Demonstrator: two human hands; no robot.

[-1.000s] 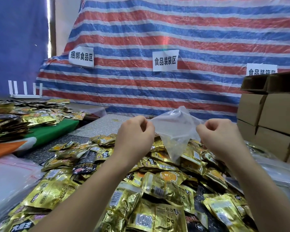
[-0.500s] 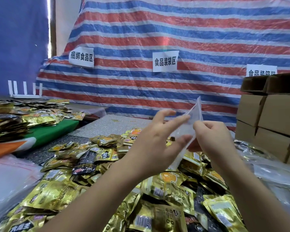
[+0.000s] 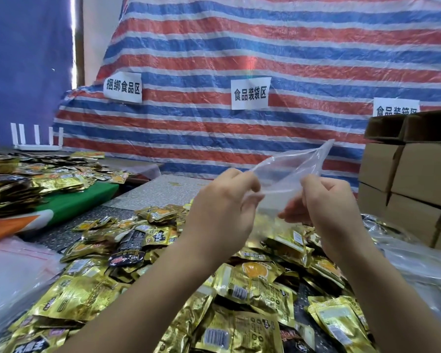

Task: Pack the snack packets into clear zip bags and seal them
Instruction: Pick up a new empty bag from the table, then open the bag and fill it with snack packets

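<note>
Hanging behind the worktop [image 3: 163, 189], a red, white and blue striped tarp [image 3: 239, 47] carried white paper signs [image 3: 250, 93], with cardboard boxes [image 3: 413, 179] stacked at the right edge and a heap of gold snack packets [image 3: 252, 286] spread over the near half. Above that heap both hands held one empty clear zip bag [image 3: 288, 171] in the air, its far corner pointing up and right. The left hand [image 3: 222, 212] pinched its left edge with curled fingers, and the right hand [image 3: 326, 205] pinched the near edge just beside it.
</note>
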